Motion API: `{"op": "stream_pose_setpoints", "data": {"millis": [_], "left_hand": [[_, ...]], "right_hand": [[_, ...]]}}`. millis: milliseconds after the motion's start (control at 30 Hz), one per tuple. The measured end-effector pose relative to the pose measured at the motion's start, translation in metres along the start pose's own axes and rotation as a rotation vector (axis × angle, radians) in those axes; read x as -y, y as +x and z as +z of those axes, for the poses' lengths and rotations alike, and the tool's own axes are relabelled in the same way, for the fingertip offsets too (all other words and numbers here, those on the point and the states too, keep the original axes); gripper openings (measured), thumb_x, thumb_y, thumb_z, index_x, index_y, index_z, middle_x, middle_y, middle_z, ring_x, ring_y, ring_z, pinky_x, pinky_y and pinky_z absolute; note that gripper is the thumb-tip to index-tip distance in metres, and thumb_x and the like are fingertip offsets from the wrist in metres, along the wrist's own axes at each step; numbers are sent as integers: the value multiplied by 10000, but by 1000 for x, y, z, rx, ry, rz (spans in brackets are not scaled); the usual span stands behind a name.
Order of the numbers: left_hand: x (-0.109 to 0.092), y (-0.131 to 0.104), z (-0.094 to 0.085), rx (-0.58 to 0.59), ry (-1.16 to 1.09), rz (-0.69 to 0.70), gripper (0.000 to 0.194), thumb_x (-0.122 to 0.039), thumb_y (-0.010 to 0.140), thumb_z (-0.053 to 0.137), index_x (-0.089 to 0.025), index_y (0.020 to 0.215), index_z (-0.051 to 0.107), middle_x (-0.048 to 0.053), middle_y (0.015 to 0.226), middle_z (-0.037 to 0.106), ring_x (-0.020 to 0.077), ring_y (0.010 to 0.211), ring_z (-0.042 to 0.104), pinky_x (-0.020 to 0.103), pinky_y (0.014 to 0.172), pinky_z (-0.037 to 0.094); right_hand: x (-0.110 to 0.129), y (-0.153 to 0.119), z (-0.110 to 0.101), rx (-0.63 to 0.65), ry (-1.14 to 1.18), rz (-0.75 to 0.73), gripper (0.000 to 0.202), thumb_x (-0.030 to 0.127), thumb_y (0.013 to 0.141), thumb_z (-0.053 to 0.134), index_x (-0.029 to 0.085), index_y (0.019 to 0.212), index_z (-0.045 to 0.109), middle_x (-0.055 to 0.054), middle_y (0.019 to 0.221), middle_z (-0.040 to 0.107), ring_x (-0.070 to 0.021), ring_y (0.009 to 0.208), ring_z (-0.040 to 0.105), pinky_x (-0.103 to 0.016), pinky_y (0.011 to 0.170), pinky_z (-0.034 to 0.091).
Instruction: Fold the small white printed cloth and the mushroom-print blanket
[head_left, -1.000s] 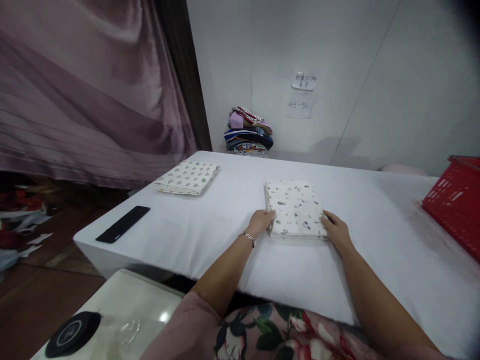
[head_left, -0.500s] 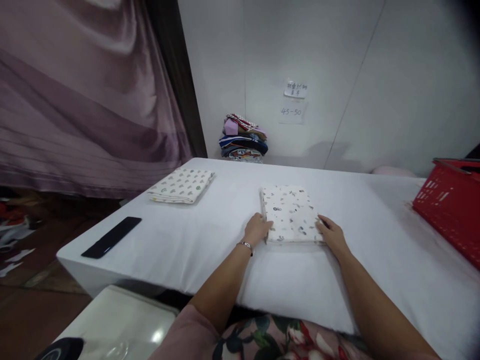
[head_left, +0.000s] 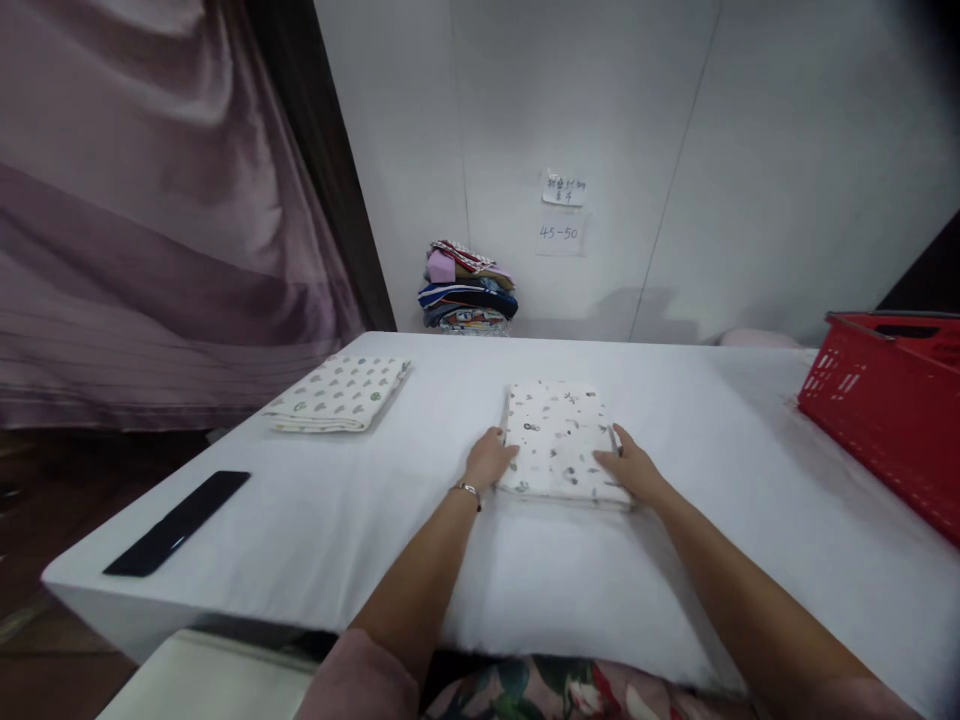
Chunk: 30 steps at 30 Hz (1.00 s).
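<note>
A folded white cloth with small grey prints lies on the white-covered table in front of me. My left hand grips its left edge, thumb on top, with a bracelet at the wrist. On the opposite side, my right hand holds the right edge, its thumb resting over the top and the fingers at the side. Further left on the table is another folded white cloth with green-grey prints, which neither hand touches.
A flat black object lies near the left table edge. At the right stands a red plastic basket. Stacked fabrics rise behind the table, below paper signs on the wall. A pink curtain hangs at left.
The view has shifted a little to the right. My right thumb now reaches further over the cloth's top. Both hands stay at its sides.
</note>
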<state>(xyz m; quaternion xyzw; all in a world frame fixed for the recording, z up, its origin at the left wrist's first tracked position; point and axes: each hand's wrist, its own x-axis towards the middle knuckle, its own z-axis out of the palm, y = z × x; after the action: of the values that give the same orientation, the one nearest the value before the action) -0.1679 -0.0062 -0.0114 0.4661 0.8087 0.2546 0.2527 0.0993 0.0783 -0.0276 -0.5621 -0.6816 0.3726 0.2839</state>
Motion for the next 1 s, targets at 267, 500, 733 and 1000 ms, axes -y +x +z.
{"op": "stream_pose_setpoints", "data": {"millis": [267,500,733,1000], "left_hand": [[11,10,-33,72,69,19,333,-388,725,609,-176,980,580,92,1022,659,215,894,614,257,698,423],[-31,6,-9,-156,360,337,448,-352,844,456,-154,1246,447,145,1405,376,263,1300,324,379,1050,251],[-11,19,16,-74,370,344,596,-492,873,339,-156,1366,340,98,1502,200,303,1368,160,456,1084,189],[-8,18,18,-112,408,351,642,-508,868,308,-130,1388,314,89,1501,206,293,1348,218,405,1071,245]], "right_hand": [[6,4,6,115,177,86,956,501,718,607,202,1466,93,-89,905,662,-172,564,599,-276,470,477],[10,72,18,-38,-101,31,818,466,717,581,158,1415,285,-139,1102,626,-278,932,613,-393,782,482],[32,87,34,-127,-488,-271,638,350,789,510,139,1371,356,-156,1440,322,-326,1330,252,-471,1042,263],[88,103,87,234,-735,-645,496,298,893,367,157,1368,365,-104,1458,315,-256,1355,210,-456,1073,197]]}}
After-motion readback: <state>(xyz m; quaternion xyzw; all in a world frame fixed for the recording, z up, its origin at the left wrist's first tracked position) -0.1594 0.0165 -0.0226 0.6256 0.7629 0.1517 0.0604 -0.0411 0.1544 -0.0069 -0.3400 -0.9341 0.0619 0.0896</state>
